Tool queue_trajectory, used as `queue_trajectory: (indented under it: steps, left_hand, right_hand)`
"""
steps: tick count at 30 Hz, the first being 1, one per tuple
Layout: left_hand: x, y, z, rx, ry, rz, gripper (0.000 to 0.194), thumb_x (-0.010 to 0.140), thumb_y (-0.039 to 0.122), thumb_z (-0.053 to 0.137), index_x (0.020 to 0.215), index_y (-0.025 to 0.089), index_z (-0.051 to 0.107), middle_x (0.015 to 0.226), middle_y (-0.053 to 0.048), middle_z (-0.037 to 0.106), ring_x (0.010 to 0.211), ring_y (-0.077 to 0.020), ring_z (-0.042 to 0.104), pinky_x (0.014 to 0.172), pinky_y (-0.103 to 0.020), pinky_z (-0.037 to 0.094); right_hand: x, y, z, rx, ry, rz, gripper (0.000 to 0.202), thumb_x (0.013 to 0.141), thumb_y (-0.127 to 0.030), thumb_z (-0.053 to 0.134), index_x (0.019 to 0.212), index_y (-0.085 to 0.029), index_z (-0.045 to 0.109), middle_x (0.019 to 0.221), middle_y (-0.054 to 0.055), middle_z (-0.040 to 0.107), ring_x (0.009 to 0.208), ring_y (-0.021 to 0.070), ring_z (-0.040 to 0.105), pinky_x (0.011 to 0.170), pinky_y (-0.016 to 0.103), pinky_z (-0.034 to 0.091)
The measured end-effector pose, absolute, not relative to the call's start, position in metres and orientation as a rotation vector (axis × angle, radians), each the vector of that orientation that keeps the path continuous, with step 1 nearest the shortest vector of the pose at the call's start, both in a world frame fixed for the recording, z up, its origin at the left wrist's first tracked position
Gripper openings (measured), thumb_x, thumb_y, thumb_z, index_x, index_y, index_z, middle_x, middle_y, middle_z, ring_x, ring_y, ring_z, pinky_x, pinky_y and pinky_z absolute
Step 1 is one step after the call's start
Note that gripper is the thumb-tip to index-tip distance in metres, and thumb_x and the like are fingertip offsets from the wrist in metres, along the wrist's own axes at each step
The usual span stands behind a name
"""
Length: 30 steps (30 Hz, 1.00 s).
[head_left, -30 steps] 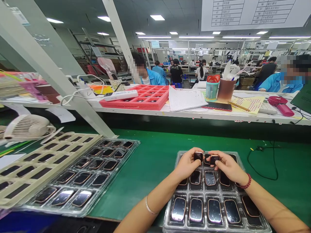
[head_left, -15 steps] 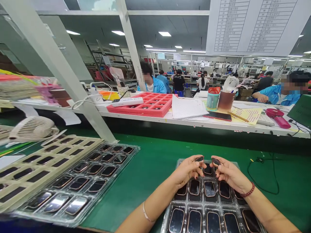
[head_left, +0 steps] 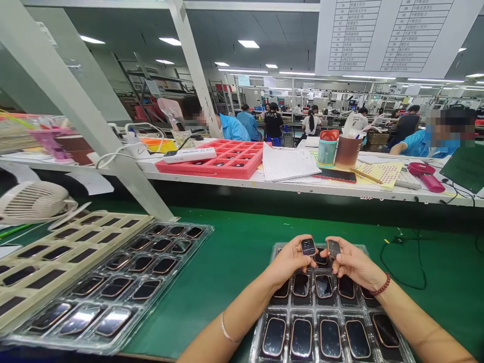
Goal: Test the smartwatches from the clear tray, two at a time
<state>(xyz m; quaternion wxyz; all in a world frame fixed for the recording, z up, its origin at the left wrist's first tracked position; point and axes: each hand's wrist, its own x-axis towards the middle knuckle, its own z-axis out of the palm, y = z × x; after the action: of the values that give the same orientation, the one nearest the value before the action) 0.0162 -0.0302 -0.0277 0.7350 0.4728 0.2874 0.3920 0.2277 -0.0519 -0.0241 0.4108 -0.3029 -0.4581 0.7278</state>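
My left hand (head_left: 293,261) pinches a small smartwatch body (head_left: 308,247) with a dark face and gold-coloured rim. In my right hand (head_left: 351,262) is a second watch body (head_left: 333,248), greyish on the side I see. Both are held close together above the far end of a clear plastic tray (head_left: 289,313). Several dark-faced watch bodies (head_left: 330,339) lie in its compartments. The two hands cover part of the tray's far row, where one watch (head_left: 321,258) shows between them.
At left, another clear tray (head_left: 149,308) of watches lies beside a beige tray (head_left: 26,272) with dark pieces. A white fan (head_left: 36,201) stands behind it. The shelf ahead carries a red compartment tray (head_left: 212,171), papers (head_left: 289,164) and cups (head_left: 346,151). A black cable (head_left: 401,282) lies at right.
Both watch bodies have been turned so that their flat sides now face me more. The hands stay over the tray's far end. The view has shifted slightly.
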Motion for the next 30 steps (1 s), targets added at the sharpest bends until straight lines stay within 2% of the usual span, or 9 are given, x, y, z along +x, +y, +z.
queue_trajectory:
  steps: [2, 4, 9, 18, 23, 28, 30]
  left_hand:
    - [0.019, -0.034, -0.028, 1.174, 0.668, 0.882, 0.058, 0.063, 0.012, 0.068, 0.115, 0.02, 0.044, 0.099, -0.006, 0.059, 0.074, -0.0136, 0.061, 0.057, -0.02, 0.043]
    - [0.02, -0.036, -0.027, 1.26, 0.689, 0.868, 0.055, 0.065, 0.009, 0.063, 0.115, 0.02, 0.044, 0.103, -0.007, 0.057, 0.08, -0.014, 0.06, 0.062, -0.021, 0.044]
    - [0.02, -0.037, -0.024, 1.351, 0.74, 0.819, 0.04, 0.075, 0.017, 0.053, 0.115, 0.019, 0.046, 0.101, -0.007, 0.058, 0.074, -0.0131, 0.061, 0.056, -0.021, 0.042]
    - [0.02, -0.037, -0.025, 1.361, 0.762, 0.826, 0.05, 0.074, 0.017, 0.055, 0.122, 0.02, 0.043, 0.103, -0.008, 0.059, 0.075, -0.0139, 0.061, 0.056, -0.021, 0.042]
    - [0.02, -0.037, -0.025, 1.373, 0.738, 0.81, 0.04, 0.075, 0.02, 0.055, 0.114, 0.018, 0.05, 0.099, -0.007, 0.06, 0.074, -0.0144, 0.061, 0.056, -0.021, 0.042]
    - [0.02, -0.036, -0.026, 1.383, 0.754, 0.816, 0.038, 0.074, 0.017, 0.055, 0.112, 0.018, 0.049, 0.095, -0.006, 0.06, 0.073, -0.0143, 0.061, 0.056, -0.021, 0.041]
    - [0.02, -0.035, -0.027, 1.388, 0.755, 0.816, 0.035, 0.076, 0.018, 0.052, 0.111, 0.017, 0.05, 0.092, -0.006, 0.06, 0.071, -0.0141, 0.061, 0.053, -0.02, 0.04]
  right_hand:
    - [0.222, -0.056, -0.023, -0.765, -1.271, 1.703, 0.05, 0.073, -0.021, 0.069, 0.116, -0.023, 0.044, 0.106, 0.007, 0.061, 0.068, 0.0114, 0.064, 0.057, 0.022, 0.053]
    - [0.217, -0.058, -0.023, -0.781, -1.37, 1.602, 0.049, 0.073, -0.021, 0.068, 0.116, -0.023, 0.044, 0.104, 0.007, 0.06, 0.071, 0.013, 0.063, 0.059, 0.024, 0.053]
    - [0.213, -0.059, -0.025, -0.918, -1.488, 1.404, 0.029, 0.077, -0.021, 0.06, 0.104, -0.021, 0.049, 0.085, 0.001, 0.059, 0.058, 0.0105, 0.058, 0.055, 0.026, 0.05]
    - [0.212, -0.059, -0.024, -0.949, -1.554, 1.349, 0.026, 0.075, -0.017, 0.059, 0.1, -0.022, 0.051, 0.085, 0.001, 0.059, 0.062, 0.0127, 0.057, 0.06, 0.028, 0.05]
    - [0.212, -0.059, -0.025, -0.967, -1.574, 1.337, 0.026, 0.077, -0.016, 0.056, 0.102, -0.021, 0.05, 0.087, 0.002, 0.059, 0.063, 0.013, 0.058, 0.058, 0.027, 0.049]
    - [0.212, -0.06, -0.023, -0.937, -1.581, 1.331, 0.028, 0.074, -0.015, 0.059, 0.101, -0.022, 0.052, 0.088, 0.002, 0.059, 0.072, 0.0151, 0.059, 0.066, 0.03, 0.05]
    - [0.212, -0.06, -0.023, -0.949, -1.585, 1.328, 0.026, 0.076, -0.016, 0.059, 0.1, -0.021, 0.053, 0.087, 0.002, 0.06, 0.069, 0.015, 0.059, 0.064, 0.03, 0.051]
